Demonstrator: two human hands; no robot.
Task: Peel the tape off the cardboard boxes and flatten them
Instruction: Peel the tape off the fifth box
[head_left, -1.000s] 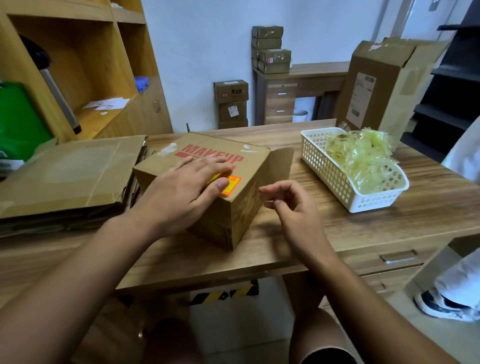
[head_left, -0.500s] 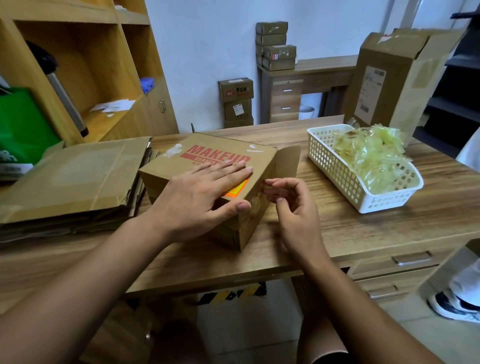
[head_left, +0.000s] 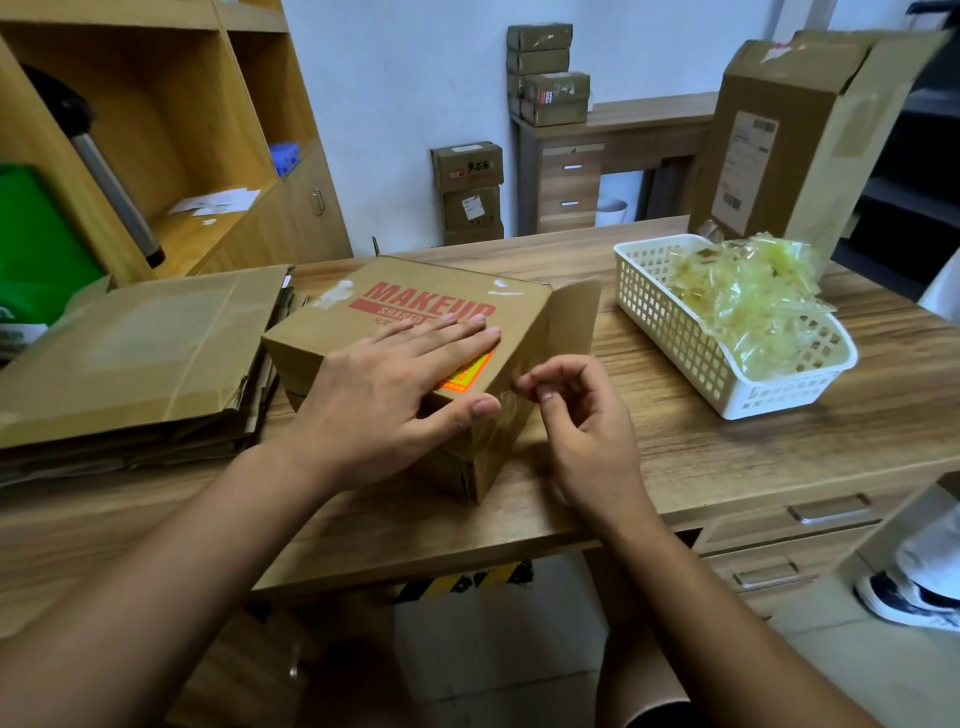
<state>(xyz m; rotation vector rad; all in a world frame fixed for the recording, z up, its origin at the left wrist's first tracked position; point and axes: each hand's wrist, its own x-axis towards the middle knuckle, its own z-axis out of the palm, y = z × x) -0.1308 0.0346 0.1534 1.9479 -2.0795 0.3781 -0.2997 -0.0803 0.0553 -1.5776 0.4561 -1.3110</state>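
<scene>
Room: a storeroom with a wooden counter (head_left: 701, 457) up front, shelving at the left and small parcels by the back wall.
Flattened pile: a stack of flat cardboard (head_left: 135, 353) lies at the counter's left end, so several boxes look finished.
Box: a brown box (head_left: 415, 296) printed MAKEUP sits mid-counter, just right of the pile, one side flap standing open, body not yet collapsed.
Left hand: the left hand (head_left: 395, 395) lies flat on the box top, fingers straight, thumb over the near edge, pinning it down.
Tape: clear tape (head_left: 496, 434) shines on the box's near right face.
Right hand: the right hand (head_left: 576, 415) is at that face's top edge, fingers curled towards the thumb; whether it has a tape end pinched cannot be told.
Basket: a white basket (head_left: 670, 332) to the right holds a heap of peeled tape (head_left: 748, 306).
Tall box: a taller box (head_left: 779, 150) stands behind the basket, apparently untouched.
Progress: probably well along; this box needs peeling and flattening, then the tall one.
</scene>
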